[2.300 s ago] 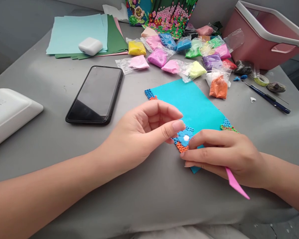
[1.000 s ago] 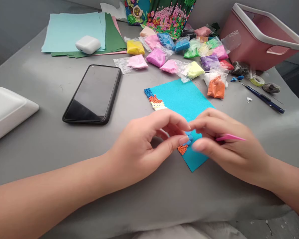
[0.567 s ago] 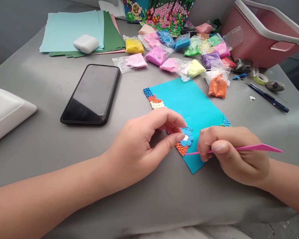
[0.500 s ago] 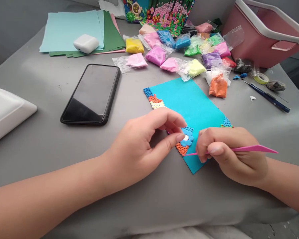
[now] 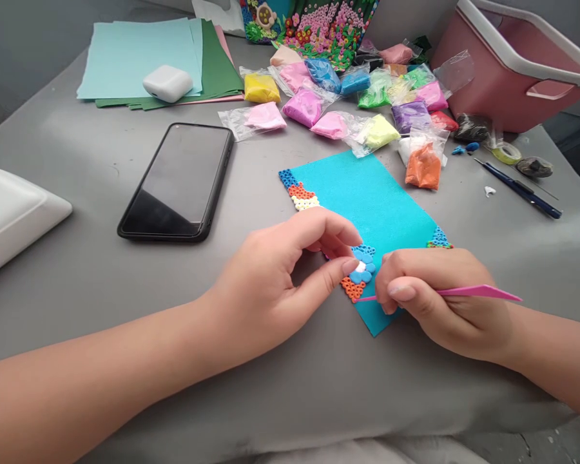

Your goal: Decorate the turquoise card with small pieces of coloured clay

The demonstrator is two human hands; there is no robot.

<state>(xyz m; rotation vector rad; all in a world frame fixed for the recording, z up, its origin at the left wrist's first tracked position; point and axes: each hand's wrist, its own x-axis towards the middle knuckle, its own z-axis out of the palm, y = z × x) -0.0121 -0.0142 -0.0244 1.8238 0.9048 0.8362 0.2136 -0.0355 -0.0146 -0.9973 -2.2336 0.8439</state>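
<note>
The right hand [image 5: 444, 316] is gripping a pink tool [image 5: 483, 292], its tip meeting the orange rings [image 5: 352, 288] at the left edge of the blue card [image 5: 367, 200], short of its near corner. The left hand [image 5: 265, 277] is curling over that edge, thumb overlapping a blue flower [image 5: 367, 267]; whether its fingers are pinching anything, I cannot tell. Gray table [image 5: 232, 406] is showing between card and phone [image 5: 176, 183], and from the near corner to the table's front edge. Clay bags [image 5: 304, 106] are crowding the card's far corner.

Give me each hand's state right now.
Left hand: half curled by the flower; cannot tell if it grips anything.
Right hand: closed, holding the pink tool.
</note>
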